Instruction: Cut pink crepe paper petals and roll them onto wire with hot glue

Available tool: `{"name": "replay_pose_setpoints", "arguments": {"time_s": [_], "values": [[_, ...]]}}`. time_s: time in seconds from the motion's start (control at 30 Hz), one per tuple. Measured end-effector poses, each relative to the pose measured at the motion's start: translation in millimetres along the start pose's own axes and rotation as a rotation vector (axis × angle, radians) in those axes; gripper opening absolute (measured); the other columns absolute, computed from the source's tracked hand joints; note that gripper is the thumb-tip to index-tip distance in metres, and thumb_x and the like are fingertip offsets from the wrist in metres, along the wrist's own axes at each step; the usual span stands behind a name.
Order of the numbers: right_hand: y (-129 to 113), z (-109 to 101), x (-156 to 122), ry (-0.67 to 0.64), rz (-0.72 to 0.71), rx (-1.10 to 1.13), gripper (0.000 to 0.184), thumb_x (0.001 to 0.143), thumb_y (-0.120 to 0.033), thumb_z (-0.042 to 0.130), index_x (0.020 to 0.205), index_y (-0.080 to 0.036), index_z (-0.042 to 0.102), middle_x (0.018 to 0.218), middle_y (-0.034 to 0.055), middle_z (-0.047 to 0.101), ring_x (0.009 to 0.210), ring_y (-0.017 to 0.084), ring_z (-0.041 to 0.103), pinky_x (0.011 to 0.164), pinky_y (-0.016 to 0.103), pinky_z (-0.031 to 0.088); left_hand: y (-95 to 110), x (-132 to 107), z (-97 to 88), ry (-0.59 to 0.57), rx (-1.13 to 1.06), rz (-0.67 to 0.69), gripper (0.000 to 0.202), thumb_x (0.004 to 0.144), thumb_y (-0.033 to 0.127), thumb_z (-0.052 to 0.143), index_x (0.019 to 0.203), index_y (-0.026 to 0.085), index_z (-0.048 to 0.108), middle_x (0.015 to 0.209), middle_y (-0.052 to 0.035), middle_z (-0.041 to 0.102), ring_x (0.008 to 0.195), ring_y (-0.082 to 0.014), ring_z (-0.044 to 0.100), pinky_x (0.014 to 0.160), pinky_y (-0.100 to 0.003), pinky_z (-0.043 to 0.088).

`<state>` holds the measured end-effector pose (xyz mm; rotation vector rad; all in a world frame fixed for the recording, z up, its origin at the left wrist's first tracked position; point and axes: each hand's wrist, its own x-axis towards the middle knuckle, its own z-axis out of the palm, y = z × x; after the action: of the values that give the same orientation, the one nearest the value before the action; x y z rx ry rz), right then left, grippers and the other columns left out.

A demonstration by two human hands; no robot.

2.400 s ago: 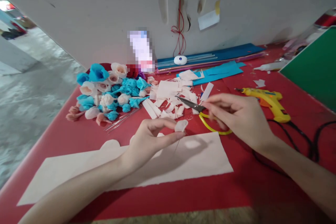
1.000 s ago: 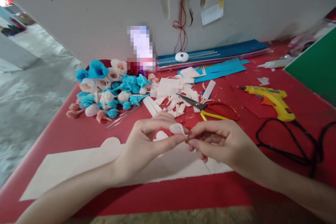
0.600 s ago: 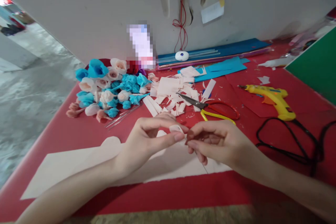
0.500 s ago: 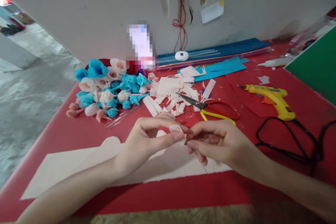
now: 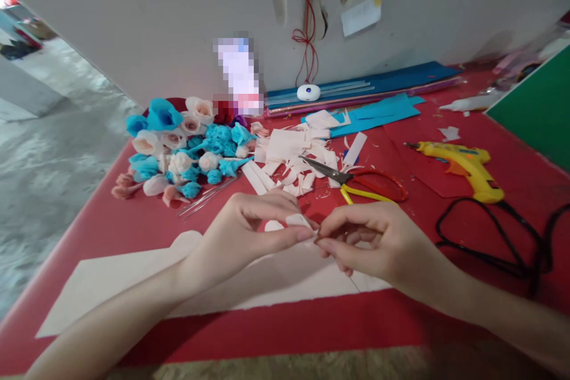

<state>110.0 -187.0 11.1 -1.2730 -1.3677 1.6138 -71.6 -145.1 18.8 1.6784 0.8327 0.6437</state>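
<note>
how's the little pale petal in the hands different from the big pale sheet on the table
The petal piece is tiny, curled, and pinched above the table between the left hand and right hand. The big sheet is far larger, lies flat on the red table, and has scalloped cutouts along its top edge. Both are the same pale pinkish-white material.
</note>
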Motion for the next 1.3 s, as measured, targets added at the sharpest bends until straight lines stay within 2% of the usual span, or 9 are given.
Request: {"name": "replay_pose_setpoints", "arguments": {"time_s": [0.3,0.53,0.93,1.2,1.3], "values": [[-1.1,0.2,0.0,0.029,-0.046,-0.041,0.004,0.067,-0.018,0.060,0.066,-0.016,0.062,0.059,-0.0010,0.060,0.048,0.007,0.052,0.046,0.018,0.042,4.0,-1.5,0.0,0.041,0.127,0.053,0.008,0.073,0.017,0.065,0.072,0.021,0.072,0.074,-0.0023,0.067,0.078,-0.0168,0.056,0.072,-0.029,0.043],[0.5,0.3,-0.7,0.031,-0.014,-0.019,0.005,0.068,-0.019,0.060,0.069,-0.015,0.063,0.061,0.0001,0.061,0.049,0.008,0.053,0.046,0.018,0.043,0.9,-0.7,0.2,0.071,0.122,0.129,0.009,0.072,0.014,0.066,0.067,0.021,0.069,0.070,-0.0005,0.067,0.075,-0.0161,0.058,0.086,-0.033,0.040],[2.8,1.0,1.9,-0.026,0.043,0.127,0.004,0.068,-0.019,0.064,0.071,-0.016,0.063,0.059,-0.0032,0.056,0.047,0.004,0.050,0.041,0.012,0.043,5.5,-1.1,2.3,0.014,0.138,0.066,0.010,0.075,0.010,0.059,0.071,0.016,0.066,0.074,-0.0014,0.066,0.079,-0.0152,0.058,0.078,-0.029,0.044],[2.1,2.6,0.5,0.003,0.053,0.068,0.008,0.068,-0.022,0.063,0.068,-0.015,0.065,0.059,-0.0007,0.059,0.043,0.005,0.048,0.038,0.014,0.041,5.4,-2.1,0.7,0.011,0.170,0.068,0.011,0.075,0.009,0.059,0.070,0.017,0.065,0.076,0.0008,0.066,0.080,-0.0129,0.057,0.081,-0.027,0.042],[1.9,3.1,0.2,0.043,-0.009,0.018,0.006,0.068,-0.020,0.063,0.067,-0.016,0.066,0.059,-0.0008,0.061,0.043,0.006,0.049,0.039,0.015,0.042,6.1,-2.1,0.7,-0.005,0.149,0.038,0.011,0.076,0.010,0.059,0.071,0.017,0.066,0.076,0.0009,0.065,0.079,-0.0128,0.057,0.077,-0.026,0.044]]}}
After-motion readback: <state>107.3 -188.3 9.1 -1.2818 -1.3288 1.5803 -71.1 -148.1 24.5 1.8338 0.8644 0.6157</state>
